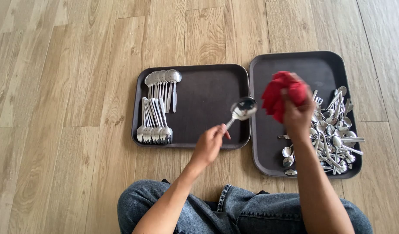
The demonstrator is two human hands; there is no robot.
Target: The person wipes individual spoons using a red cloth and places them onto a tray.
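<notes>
Left hand [209, 144]: closed on the handle end of a shiny steel spoon [240, 110], over the near right corner of the left dark brown square tray [208, 86].
Spoon axis: slanted from the hand up and to the right, bowl uppermost, near the seam between the trays.
Right hand [297, 113]: clenched around a bunched red cloth [279, 93], held above the right dark brown tray [295, 65].
Key relation: spoon bowl just left of the cloth, apart, not touching; right hand the nearer to the bowl.
Loose heap of steel spoons [334, 134]: right tray, under and right of the right hand.
Sorted spoon rows [158, 108]: left edge of left tray, well apart from both hands.
Support: wooden plank floor [56, 108].
</notes>
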